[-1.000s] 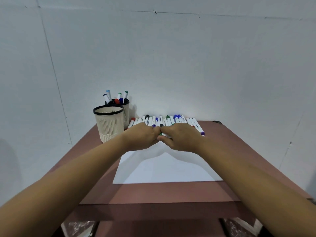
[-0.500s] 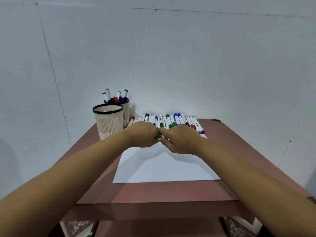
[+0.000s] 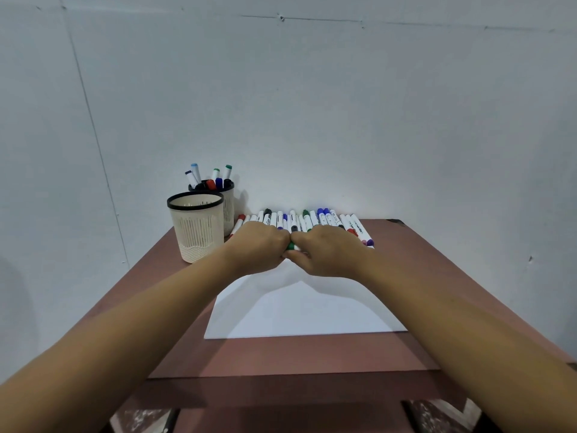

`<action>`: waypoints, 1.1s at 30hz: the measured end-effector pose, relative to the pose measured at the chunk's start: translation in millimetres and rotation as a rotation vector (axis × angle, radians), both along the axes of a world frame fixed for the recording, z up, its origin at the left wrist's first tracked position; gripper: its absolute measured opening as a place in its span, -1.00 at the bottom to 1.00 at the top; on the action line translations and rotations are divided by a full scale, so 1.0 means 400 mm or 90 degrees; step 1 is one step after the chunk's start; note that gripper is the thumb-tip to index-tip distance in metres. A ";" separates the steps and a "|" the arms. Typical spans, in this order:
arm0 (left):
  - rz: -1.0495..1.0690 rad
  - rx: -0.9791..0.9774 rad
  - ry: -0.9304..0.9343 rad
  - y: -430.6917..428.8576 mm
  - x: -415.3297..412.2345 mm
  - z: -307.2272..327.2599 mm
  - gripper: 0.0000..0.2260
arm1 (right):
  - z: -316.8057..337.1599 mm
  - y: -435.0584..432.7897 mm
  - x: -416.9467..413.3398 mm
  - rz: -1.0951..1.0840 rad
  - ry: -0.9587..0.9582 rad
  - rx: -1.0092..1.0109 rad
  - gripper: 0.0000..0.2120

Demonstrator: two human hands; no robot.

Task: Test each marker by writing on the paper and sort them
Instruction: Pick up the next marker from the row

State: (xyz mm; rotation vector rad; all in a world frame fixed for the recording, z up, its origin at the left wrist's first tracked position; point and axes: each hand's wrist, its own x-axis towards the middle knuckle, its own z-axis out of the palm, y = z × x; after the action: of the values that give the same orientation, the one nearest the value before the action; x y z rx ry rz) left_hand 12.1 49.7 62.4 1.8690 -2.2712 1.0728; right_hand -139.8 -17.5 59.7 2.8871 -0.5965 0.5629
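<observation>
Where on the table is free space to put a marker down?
Free: the table's right strip beside the paper, and the front edge below it. Crowded: the marker row and both cups at the back.

Brown worktop (image 3: 437, 276) against a pale wall (image 3: 312, 104).
The wall is grey-white panels with thin seams, evenly lit; the worktop meets it at the far edge; speckled floor (image 3: 140, 420) shows below the near edge.

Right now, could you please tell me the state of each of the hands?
Left hand: closed, gripping one end of the green marker.
Right hand: closed, gripping the other end of the same marker.
</observation>
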 end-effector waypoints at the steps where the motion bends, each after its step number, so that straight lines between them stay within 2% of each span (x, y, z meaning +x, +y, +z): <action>1: -0.020 -0.016 0.030 -0.008 0.011 -0.002 -0.91 | 0.004 0.002 -0.002 -0.010 0.000 0.024 -0.66; 3: -0.033 -0.028 0.055 -0.014 0.018 -0.008 -0.85 | 0.012 0.005 -0.004 -0.027 -0.008 0.059 -0.61; 6: -0.046 -0.064 0.057 -0.008 0.021 0.000 -0.78 | 0.029 0.007 -0.002 -0.037 -0.002 0.013 -0.66; 9: -0.043 -0.071 0.066 -0.007 0.036 -0.003 -0.72 | 0.039 -0.005 -0.009 -0.062 -0.002 -0.028 -0.59; 12: 0.003 -0.105 0.103 -0.006 0.054 -0.010 -0.70 | 0.019 -0.024 -0.022 -0.068 -0.010 0.014 -0.56; 13: 0.031 -0.119 0.113 -0.008 0.058 -0.015 -0.70 | 0.009 -0.031 -0.028 -0.062 -0.028 0.046 -0.61; 15: 0.098 -0.132 0.151 -0.018 0.068 -0.028 -0.81 | -0.003 -0.038 -0.036 -0.070 -0.043 0.134 -0.72; 17: 0.163 -0.100 0.231 -0.022 0.069 -0.042 -0.82 | -0.010 -0.051 -0.040 -0.095 -0.055 0.218 -0.97; 19: 0.175 -0.082 0.302 -0.027 0.071 -0.055 -0.81 | -0.021 -0.068 -0.046 -0.087 -0.096 0.283 -0.71; 22: 0.150 -0.023 0.388 -0.040 0.078 -0.080 -0.79 | -0.023 -0.080 -0.060 -0.056 -0.166 0.378 -0.59; 24: 0.136 0.007 0.417 -0.049 0.076 -0.090 -0.80 | -0.014 -0.081 -0.067 -0.042 -0.265 0.526 -0.59; 27: 0.115 0.051 0.452 -0.063 0.067 -0.107 -0.80 | -0.014 -0.093 -0.070 0.024 -0.455 0.841 -0.68; 28: 0.115 0.067 0.465 -0.068 0.065 -0.112 -0.79 | -0.018 -0.101 -0.072 0.047 -0.483 0.889 -0.67; 30: 0.107 0.088 0.484 -0.074 0.059 -0.120 -0.78 | -0.035 -0.119 -0.072 0.051 -0.492 0.896 -0.64; 33: 0.093 0.101 0.498 -0.074 0.054 -0.133 -0.78 | -0.062 -0.138 -0.069 0.001 -0.547 0.868 -0.80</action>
State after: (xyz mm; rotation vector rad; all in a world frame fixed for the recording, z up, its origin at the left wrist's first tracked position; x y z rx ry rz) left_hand 33.6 20.0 9.2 2.0313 -1.8037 0.0893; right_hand -167.5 -72.6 34.7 3.5929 -1.5686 2.1331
